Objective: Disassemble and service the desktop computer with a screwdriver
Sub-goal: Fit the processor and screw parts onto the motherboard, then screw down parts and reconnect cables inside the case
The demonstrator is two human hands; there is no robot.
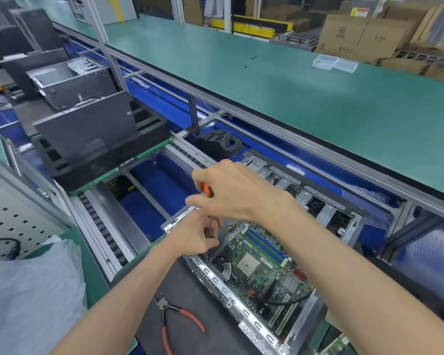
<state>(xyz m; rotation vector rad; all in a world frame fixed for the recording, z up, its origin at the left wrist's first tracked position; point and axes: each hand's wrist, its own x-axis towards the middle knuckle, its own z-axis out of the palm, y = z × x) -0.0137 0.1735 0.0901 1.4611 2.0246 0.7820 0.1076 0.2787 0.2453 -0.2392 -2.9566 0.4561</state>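
At frame centre, the right hand (231, 190) clenches the screwdriver (208, 190); the left hand (195, 234) pinches its shaft. A slip could gouge the motherboard (262, 267).

The right hand (231, 190) covers most of the screwdriver (208, 190); only a sliver of orange handle shows beside its fingers. The thin shaft runs down behind the left hand's (195, 234) fingers, its tip hidden inside the computer case (249, 321). The case's near corner is cut off by the bottom edge.
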